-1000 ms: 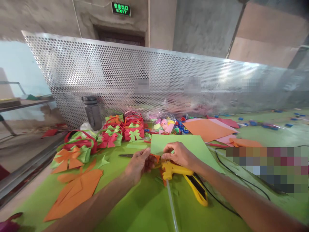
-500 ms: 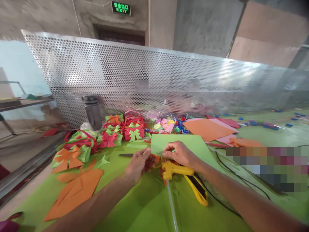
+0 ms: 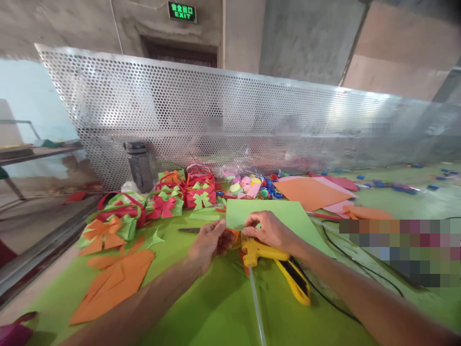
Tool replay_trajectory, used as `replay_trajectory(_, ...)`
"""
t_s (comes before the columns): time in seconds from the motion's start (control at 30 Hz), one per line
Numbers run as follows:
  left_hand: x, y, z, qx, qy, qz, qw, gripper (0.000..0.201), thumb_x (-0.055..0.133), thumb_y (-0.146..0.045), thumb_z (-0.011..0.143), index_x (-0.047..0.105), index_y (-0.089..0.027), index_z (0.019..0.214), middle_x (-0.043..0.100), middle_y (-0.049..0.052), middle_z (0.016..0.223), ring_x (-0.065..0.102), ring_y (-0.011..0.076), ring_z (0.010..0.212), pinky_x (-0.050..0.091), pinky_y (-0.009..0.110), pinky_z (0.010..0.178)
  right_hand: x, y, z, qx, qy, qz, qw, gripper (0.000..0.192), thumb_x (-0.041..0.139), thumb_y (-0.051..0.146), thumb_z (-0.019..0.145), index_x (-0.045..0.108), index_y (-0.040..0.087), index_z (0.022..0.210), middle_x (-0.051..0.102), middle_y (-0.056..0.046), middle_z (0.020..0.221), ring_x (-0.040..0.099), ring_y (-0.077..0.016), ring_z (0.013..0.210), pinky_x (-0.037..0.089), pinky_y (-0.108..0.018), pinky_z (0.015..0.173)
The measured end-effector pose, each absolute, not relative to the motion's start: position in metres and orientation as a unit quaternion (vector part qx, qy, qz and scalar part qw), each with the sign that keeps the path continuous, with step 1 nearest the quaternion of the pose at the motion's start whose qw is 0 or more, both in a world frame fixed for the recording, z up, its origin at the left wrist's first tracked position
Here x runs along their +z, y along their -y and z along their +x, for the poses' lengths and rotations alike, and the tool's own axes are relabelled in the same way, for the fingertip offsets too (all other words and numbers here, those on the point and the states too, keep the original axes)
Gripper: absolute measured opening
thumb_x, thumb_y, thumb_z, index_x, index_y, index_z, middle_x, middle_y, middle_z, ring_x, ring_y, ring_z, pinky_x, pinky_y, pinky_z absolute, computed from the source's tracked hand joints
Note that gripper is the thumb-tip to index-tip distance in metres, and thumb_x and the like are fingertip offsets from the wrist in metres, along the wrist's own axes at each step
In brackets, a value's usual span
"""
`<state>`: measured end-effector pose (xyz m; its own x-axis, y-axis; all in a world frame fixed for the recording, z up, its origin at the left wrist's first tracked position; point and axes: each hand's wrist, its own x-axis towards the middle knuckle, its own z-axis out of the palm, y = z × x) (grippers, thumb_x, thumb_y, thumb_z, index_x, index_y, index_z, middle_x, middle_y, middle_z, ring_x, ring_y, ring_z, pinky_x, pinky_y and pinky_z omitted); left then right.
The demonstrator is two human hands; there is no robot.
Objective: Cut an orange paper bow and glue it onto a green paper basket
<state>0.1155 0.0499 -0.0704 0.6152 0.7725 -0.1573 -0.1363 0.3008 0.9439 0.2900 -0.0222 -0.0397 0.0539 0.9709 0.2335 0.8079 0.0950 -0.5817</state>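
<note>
The left hand (image 3: pixel 209 242) and right hand (image 3: pixel 266 229) curl inward, what they grip impossible to tell, beside a glue gun (image 3: pixel 257 252) probably laid close for easy reach.

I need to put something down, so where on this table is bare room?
Bare: the near green tabletop between the left forearm and the clear glue stick; a smaller patch between that stick and the black cord. Crowded: around the yellow glue gun, and along the perforated screen.

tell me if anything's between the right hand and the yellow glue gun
Nothing visible stands between the right hand and the yellow glue gun: they meet in this view, though whether they touch can't be told.
</note>
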Motion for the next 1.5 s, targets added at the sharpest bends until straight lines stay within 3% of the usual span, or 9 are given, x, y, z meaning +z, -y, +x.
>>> replay_trajectory(0.53,-0.073,-0.049,0.116,0.312,-0.302,0.524,0.733,0.052,0.079,-0.059,0.057,0.057,-0.016,0.077,0.065,0.000,0.063,0.054,0.0089,0.046,0.033,0.018,0.041,-0.045,0.019,0.297,0.182,0.665,-0.644,0.333,0.023,0.065,0.036,0.077,0.068,0.014,0.073,0.063,0.000,0.061,0.052,-0.0121,0.055,0.037,-0.022,0.053)
replay_trajectory(0.87,-0.074,-0.047,0.125,0.305,-0.334,0.563,0.692,0.042,0.086,-0.037,0.054,0.062,-0.015,0.080,0.063,-0.001,0.060,0.054,0.0106,0.047,0.038,0.020,0.039,-0.050,0.015,0.302,0.201,0.667,-0.626,0.352,0.042,0.063,0.054,0.075,0.068,0.013,0.073,0.065,-0.003,0.065,0.054,-0.0145,0.060,0.039,-0.024,0.056)
replay_trajectory(1.5,-0.069,-0.042,0.130,0.292,-0.363,0.558,0.687,0.036,0.082,-0.034,0.057,0.061,-0.015,0.079,0.062,-0.001,0.058,0.054,0.0103,0.045,0.036,0.019,0.038,-0.049,0.016,0.300,0.185,0.663,-0.639,0.343,0.025,0.063,0.038,0.076,0.068,0.013,0.073,0.065,-0.002,0.062,0.052,-0.0131,0.055,0.035,-0.023,0.052)
